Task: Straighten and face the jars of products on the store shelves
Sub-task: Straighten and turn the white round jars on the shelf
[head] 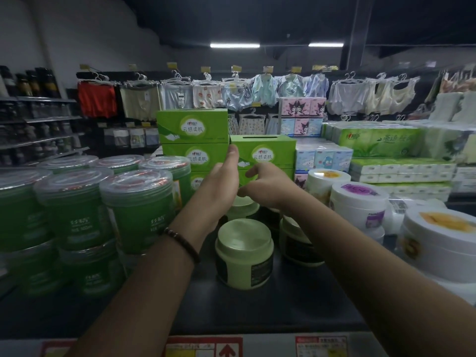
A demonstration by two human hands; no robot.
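Observation:
Three pale green jars with dark labels stand in the middle of the black shelf: a front jar, a rear jar and a right jar partly hidden by my right forearm. Behind them is a green tissue box. My left hand reaches forward with straight fingers, its tips against the box's left edge. My right hand hovers over the rear jar, fingers loosely bent towards the box front, with nothing clearly held.
Stacked green tubs with clear lids crowd the left side. White round tubs stand at the right. More green tissue boxes and tissue packs fill the back. Price tags line the shelf's front edge.

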